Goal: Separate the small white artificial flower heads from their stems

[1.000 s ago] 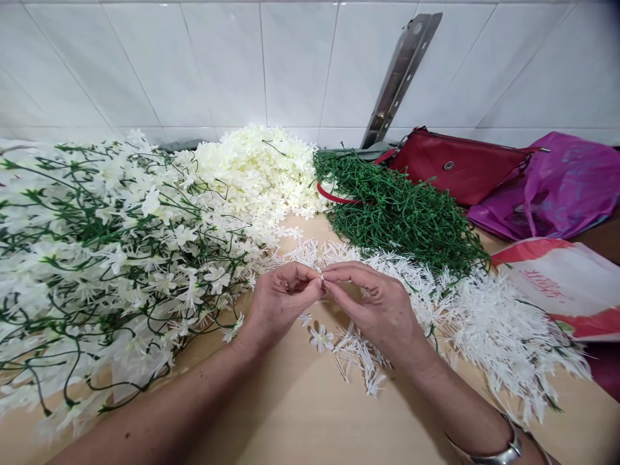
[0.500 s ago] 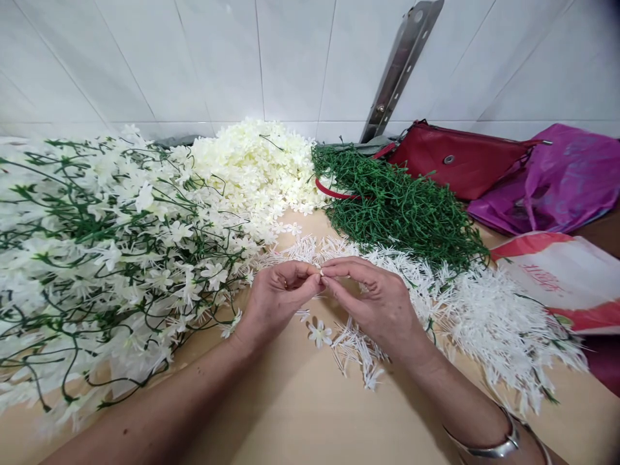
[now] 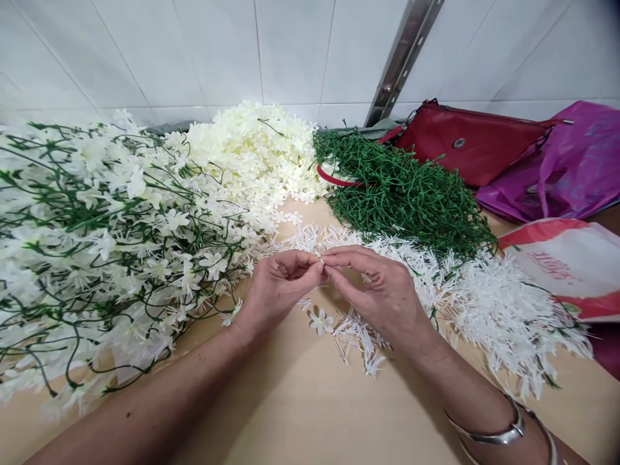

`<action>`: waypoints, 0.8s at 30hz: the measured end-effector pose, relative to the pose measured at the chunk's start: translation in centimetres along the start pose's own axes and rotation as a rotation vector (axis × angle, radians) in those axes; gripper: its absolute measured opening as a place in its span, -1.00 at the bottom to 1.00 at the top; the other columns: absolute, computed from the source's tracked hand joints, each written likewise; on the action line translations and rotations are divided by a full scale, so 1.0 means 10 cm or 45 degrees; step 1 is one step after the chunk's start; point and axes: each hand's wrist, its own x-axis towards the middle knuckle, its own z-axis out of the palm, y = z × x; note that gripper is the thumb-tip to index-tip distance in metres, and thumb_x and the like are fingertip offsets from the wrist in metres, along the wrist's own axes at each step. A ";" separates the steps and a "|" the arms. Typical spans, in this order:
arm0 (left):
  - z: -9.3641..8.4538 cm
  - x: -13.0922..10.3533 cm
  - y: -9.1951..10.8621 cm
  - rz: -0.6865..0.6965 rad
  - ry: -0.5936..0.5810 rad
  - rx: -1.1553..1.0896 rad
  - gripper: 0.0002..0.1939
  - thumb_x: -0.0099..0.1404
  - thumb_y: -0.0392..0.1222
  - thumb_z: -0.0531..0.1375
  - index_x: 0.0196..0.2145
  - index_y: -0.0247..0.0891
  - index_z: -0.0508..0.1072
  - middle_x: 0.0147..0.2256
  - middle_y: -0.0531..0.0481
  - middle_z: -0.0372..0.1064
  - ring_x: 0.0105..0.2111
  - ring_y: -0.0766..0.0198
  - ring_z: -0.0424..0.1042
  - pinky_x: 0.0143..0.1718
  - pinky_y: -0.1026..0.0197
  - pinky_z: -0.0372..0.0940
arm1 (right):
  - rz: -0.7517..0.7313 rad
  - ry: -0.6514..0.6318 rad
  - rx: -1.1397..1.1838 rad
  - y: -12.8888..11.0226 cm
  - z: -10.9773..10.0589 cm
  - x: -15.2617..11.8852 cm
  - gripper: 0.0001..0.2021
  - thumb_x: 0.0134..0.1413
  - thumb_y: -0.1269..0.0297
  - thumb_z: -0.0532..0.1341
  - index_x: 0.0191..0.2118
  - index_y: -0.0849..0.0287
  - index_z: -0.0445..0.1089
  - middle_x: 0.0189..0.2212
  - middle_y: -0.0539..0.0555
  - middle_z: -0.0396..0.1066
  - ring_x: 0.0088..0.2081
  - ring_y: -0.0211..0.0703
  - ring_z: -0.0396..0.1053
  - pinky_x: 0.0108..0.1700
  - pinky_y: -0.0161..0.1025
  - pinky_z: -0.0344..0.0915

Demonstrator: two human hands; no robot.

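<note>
My left hand (image 3: 277, 289) and my right hand (image 3: 385, 296) meet fingertip to fingertip above the table (image 3: 285, 407). Both are closed in a pinch on a small white piece (image 3: 321, 260), mostly hidden by the fingers; its exact kind does not show. Just below them lies a single white artificial flower (image 3: 320, 321), beside a loose cluster of thin white stamens (image 3: 361, 339). More white stamens (image 3: 504, 316) are spread behind my hands and heaped to the right.
Finished-looking white flowers on green stems (image 3: 145, 258) cover the left side. Behind are a heap of cream blossoms (image 3: 261, 155) and a pile of green stems (image 3: 407, 194). A red handbag (image 3: 469, 142), a purple plastic bag (image 3: 576, 161) and a white-and-red bag (image 3: 566, 265) lie at right.
The view has tilted slightly, so the table things appear a little higher. Both hands keep their fingertips together, and the small white piece between them is now more covered.
</note>
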 end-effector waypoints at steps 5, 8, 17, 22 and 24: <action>0.00 0.00 0.00 0.013 0.012 0.003 -0.80 0.19 -0.12 0.35 -0.41 -0.34 0.57 -0.48 0.00 0.52 -0.48 0.35 0.41 -0.40 0.33 0.29 | 0.021 -0.019 0.007 -0.02 0.00 0.00 -0.83 0.16 0.42 0.25 -0.25 0.06 0.59 -0.21 0.08 0.65 -0.16 -0.08 0.61 -0.03 -0.06 0.52; 0.00 0.00 -0.01 0.044 0.027 0.008 -0.82 0.20 -0.13 0.34 -0.41 -0.33 0.56 -0.47 0.01 0.51 -0.47 0.37 0.40 -0.39 0.34 0.29 | 0.013 -0.013 0.012 -0.01 0.00 0.00 -0.83 0.16 0.43 0.24 -0.24 0.06 0.59 -0.21 0.08 0.65 -0.16 -0.08 0.60 -0.03 -0.06 0.53; 0.01 0.01 -0.05 0.102 0.033 0.005 -0.89 0.22 -0.21 0.31 -0.39 -0.31 0.52 -0.48 0.08 0.43 -0.48 0.42 0.34 -0.40 0.38 0.25 | 0.055 0.027 0.054 -0.02 0.03 -0.01 -0.85 0.15 0.40 0.27 -0.26 0.05 0.59 -0.23 0.06 0.65 -0.17 -0.09 0.60 -0.03 -0.08 0.52; -0.01 -0.01 -0.07 0.122 -0.009 0.078 -0.90 0.25 -0.20 0.28 -0.37 -0.27 0.51 -0.51 0.10 0.37 -0.50 0.39 0.30 -0.43 0.35 0.20 | 0.112 0.015 0.050 -0.01 0.02 -0.01 -0.88 0.12 0.38 0.29 -0.29 0.04 0.59 -0.25 0.04 0.65 -0.21 -0.10 0.60 -0.06 -0.10 0.52; -0.02 -0.02 -0.07 0.141 -0.032 0.141 -0.91 0.27 -0.20 0.26 -0.35 -0.27 0.51 -0.50 0.08 0.38 -0.48 0.37 0.31 -0.42 0.33 0.20 | 0.098 0.005 0.017 -0.01 0.01 -0.01 -0.88 0.12 0.38 0.29 -0.30 0.04 0.58 -0.26 0.03 0.65 -0.22 -0.10 0.60 -0.06 -0.09 0.51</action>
